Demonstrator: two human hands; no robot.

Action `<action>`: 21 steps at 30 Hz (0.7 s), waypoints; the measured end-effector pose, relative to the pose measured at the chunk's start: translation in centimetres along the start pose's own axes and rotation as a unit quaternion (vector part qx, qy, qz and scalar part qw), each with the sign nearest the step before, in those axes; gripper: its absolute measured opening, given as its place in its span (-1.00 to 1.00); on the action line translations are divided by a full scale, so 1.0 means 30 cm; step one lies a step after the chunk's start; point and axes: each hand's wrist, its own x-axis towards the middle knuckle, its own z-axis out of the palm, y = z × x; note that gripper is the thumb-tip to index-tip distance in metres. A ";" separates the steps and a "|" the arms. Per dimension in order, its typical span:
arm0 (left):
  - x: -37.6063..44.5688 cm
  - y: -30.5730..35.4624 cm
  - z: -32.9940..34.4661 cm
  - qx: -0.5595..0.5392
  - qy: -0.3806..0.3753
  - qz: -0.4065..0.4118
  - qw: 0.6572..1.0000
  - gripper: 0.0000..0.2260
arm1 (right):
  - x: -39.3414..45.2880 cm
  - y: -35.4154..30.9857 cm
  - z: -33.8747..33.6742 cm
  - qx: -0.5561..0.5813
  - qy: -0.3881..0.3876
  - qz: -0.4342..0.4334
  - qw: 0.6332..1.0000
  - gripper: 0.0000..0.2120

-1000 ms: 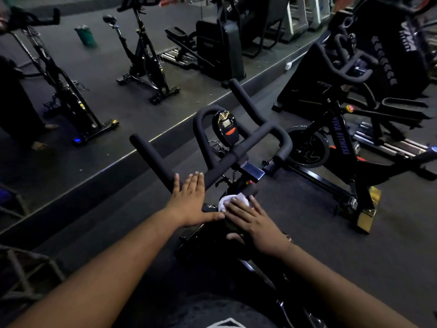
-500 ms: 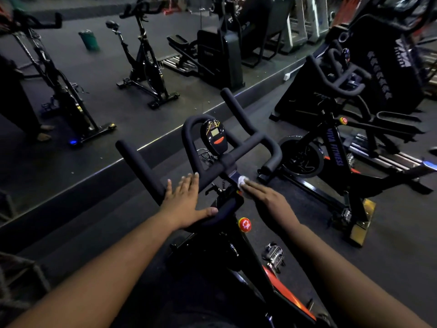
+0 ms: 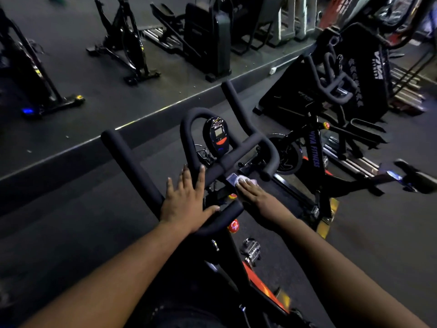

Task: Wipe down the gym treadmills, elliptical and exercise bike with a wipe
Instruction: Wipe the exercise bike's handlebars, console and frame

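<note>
Right now the right hand (image 3: 254,194) is pressing a white wipe (image 3: 246,179) against the bike (image 3: 227,235) just under the handlebar (image 3: 236,159), beside a small pale plate on the stem. Its fingers are lying fairly straight over the cloth, so it is pushing the wipe rather than clutching it. The left hand (image 3: 186,204) is resting flat and released on the padded bar, fingers spread and thumb hooking the near end, holding nothing.

To do this step well, I judge the left hand should be bracing the bar while the right is working, so the bars are not swinging under pressure. The wipe is showing only a small patch beyond the fingertips; opening it out would be covering more surface per stroke. Long passes along each foam grip, then around the console (image 3: 216,136) and the red knob (image 3: 234,226), would be reaching the spots most handled. Light pressure near the display seems wise. Other machines are standing behind, apparently waiting their turn.
</note>
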 end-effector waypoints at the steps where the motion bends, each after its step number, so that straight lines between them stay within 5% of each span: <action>1: -0.002 0.000 0.000 -0.004 0.004 0.001 1.000 0.06 | 0.030 -0.011 -0.006 -0.004 -0.013 0.002 1.000 -0.43; 10: -0.018 0.004 -0.023 -0.025 0.012 0.001 1.000 0.05 | -0.050 -0.060 -0.046 0.014 0.023 0.054 0.998 -0.38; 14: -0.022 0.001 -0.022 -0.025 0.008 -0.005 1.000 0.08 | 0.044 -0.162 -0.122 0.074 0.127 0.083 0.986 -0.42; 21: -0.010 -0.012 -0.009 -0.030 0.021 -0.019 0.999 0.08 | 0.230 -0.252 -0.064 0.029 0.008 -0.079 0.996 -0.43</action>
